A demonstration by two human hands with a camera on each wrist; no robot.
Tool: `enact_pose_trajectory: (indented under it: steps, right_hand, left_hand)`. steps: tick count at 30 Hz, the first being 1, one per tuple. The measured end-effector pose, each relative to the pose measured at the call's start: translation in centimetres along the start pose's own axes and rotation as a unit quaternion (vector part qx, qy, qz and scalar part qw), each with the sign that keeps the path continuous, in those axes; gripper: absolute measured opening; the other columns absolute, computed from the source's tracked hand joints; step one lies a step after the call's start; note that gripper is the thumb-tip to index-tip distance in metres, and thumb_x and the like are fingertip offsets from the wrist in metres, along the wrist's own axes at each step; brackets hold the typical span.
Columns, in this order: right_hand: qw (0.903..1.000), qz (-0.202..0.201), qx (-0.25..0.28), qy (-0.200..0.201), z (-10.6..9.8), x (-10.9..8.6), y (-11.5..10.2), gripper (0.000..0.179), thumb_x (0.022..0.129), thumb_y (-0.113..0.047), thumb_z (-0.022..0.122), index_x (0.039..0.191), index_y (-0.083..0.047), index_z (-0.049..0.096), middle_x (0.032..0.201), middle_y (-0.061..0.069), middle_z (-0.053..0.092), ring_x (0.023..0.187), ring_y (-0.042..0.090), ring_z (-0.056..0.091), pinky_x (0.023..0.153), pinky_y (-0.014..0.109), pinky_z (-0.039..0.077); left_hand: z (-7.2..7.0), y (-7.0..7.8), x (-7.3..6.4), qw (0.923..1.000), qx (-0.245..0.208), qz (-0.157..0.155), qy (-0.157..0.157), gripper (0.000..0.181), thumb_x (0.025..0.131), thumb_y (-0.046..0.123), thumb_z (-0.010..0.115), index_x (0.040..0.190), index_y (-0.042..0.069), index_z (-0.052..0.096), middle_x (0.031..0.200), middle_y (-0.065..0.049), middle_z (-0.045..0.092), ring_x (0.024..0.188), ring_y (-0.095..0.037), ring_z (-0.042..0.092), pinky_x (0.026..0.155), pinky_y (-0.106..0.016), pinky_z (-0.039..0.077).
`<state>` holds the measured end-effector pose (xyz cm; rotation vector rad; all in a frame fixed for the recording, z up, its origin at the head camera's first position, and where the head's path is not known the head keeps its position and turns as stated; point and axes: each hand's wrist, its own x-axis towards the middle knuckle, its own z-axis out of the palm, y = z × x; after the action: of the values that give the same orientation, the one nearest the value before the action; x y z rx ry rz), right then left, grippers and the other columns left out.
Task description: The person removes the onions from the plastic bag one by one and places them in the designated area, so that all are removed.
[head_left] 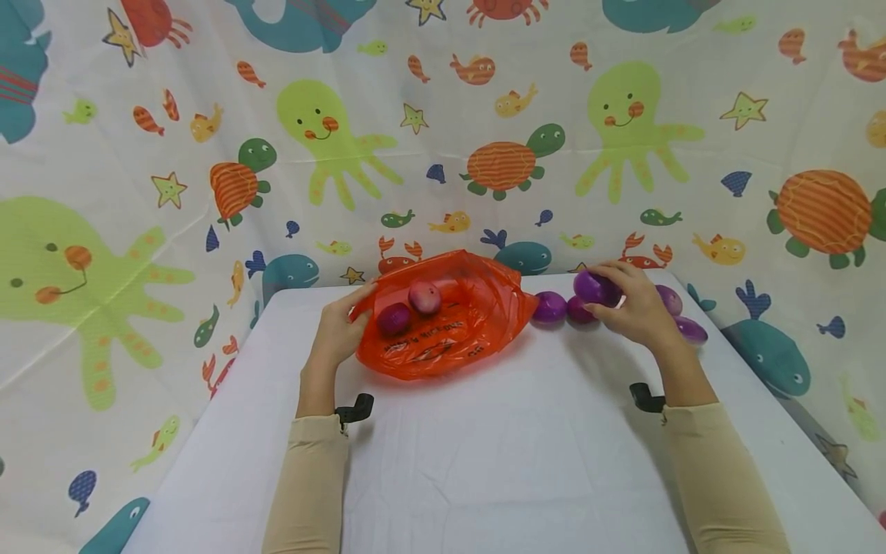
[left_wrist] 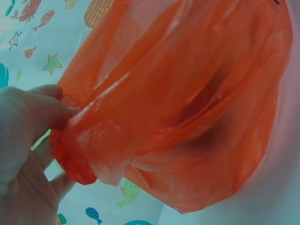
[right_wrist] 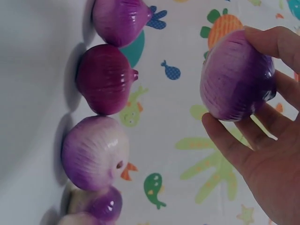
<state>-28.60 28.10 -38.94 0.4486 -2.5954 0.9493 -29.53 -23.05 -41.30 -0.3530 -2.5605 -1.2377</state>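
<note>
My left hand point(head_left: 341, 327) pinches the left edge of a red plastic bag point(head_left: 443, 338), and the left wrist view shows its bunched film point(left_wrist: 75, 164) between thumb and fingers. Two onions show at the bag, a dark purple onion point(head_left: 394, 318) and a paler onion point(head_left: 424, 298). To the right, my right hand point(head_left: 633, 304) grips a purple and white onion point(right_wrist: 236, 75) by fingertips and thumb, raised above the table. Near it on the table sit a dark red onion point(right_wrist: 104, 78), a purple onion point(head_left: 550, 307) and a white-purple onion point(right_wrist: 96, 152).
More onions, such as a purple onion point(head_left: 691, 330), lie right of my right hand at the table's far side. A white cloth covers the table point(head_left: 484, 462). Behind it hangs a curtain point(head_left: 443, 108) printed with sea animals.
</note>
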Motion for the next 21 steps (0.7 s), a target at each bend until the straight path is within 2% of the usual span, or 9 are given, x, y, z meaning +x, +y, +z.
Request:
enact_pose_trajectory:
  steps: [7,15,21]
  right_hand:
    - [0.9994,0.015,-0.016,-0.026,-0.8,-0.3,0.4,0.062,0.088,-0.014,0.084,0.144,-0.010,0.058,0.148,0.021,0.050,0.139,0.048,0.044,0.109,0.074,0.042]
    - [0.9984,0.023,-0.022,-0.046,-1.5,-0.6,1.9,0.061,0.085,-0.009,0.084,0.140,-0.007,0.058,0.145,0.025,0.051,0.135,0.050,0.045,0.109,0.077,0.039]
    - [0.9938,0.054,-0.021,-0.095,-1.9,-0.8,2.8,0.062,0.086,-0.009,0.083,0.142,-0.005,0.055,0.146,0.027,0.048,0.136,0.050,0.043,0.110,0.075,0.038]
  left_hand:
    - [0.0,-0.1,0.0,0.9999,-0.001,-0.011,-0.001,0.059,0.102,0.002,0.059,0.154,0.030,0.053,0.159,0.001,0.051,0.150,-0.033,0.045,0.113,-0.057,0.048]
    - [0.0,-0.1,0.0,1.0000,-0.005,-0.008,0.001,0.058,0.102,0.002,0.059,0.153,0.029,0.053,0.159,0.001,0.052,0.150,-0.033,0.045,0.114,-0.057,0.046]
    - [0.0,-0.2,0.0,1.0000,-0.005,-0.008,0.002,0.059,0.102,0.001,0.059,0.153,0.029,0.053,0.159,0.001,0.052,0.150,-0.033,0.045,0.113,-0.057,0.047]
